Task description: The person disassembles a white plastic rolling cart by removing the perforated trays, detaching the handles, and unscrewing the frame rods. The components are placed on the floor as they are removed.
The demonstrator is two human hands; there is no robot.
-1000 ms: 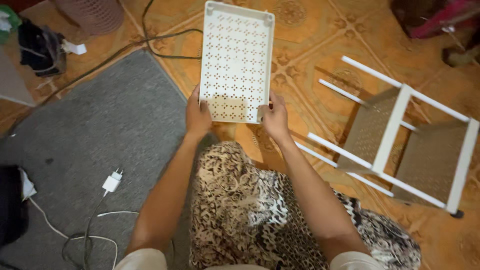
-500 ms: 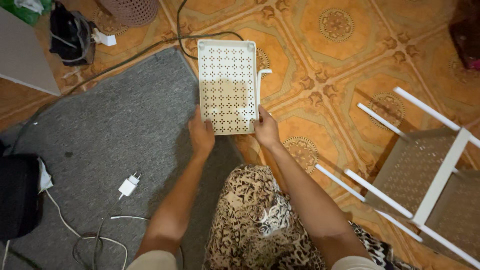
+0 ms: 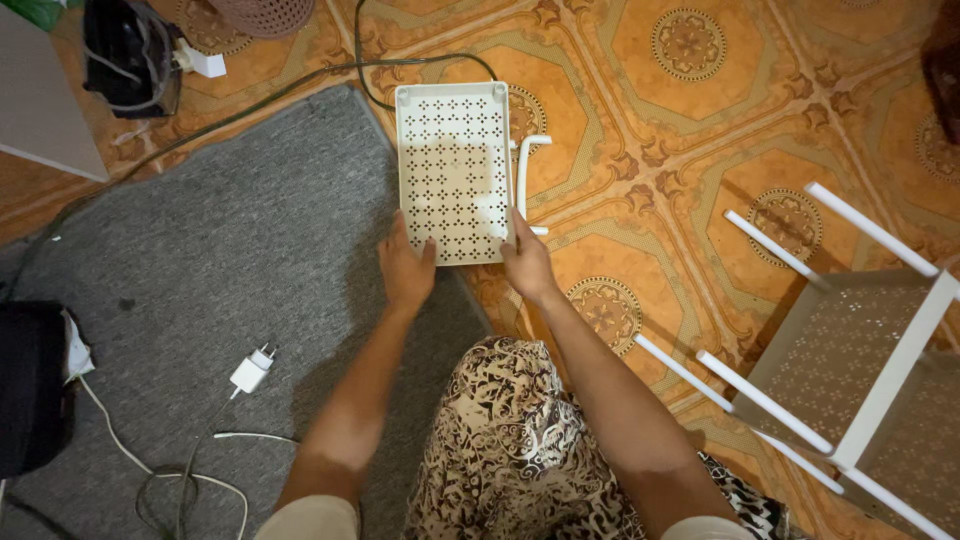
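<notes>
Both forearms are bare from the elbows down to the left hand [image 3: 405, 272] and the right hand [image 3: 526, 264], with no watch, ring or bracelet showing. At the bottom edge of the view, pale cream short sleeves [image 3: 310, 518] cover the upper arms, though so little of them shows that the cut of the top cannot be told. Over the lap lies a loose patterned garment [image 3: 510, 450] in black, brown and off-white, printed in swirling, animal-like blotches and falling in soft folds.

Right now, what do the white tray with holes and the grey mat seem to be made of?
The perforated tray looks like moulded plastic, matt cream-white: thin rim, regular punched pattern. The grey mat looks like woven or felted textile: speckled, fuzzy surface. Neither is certain.
</notes>
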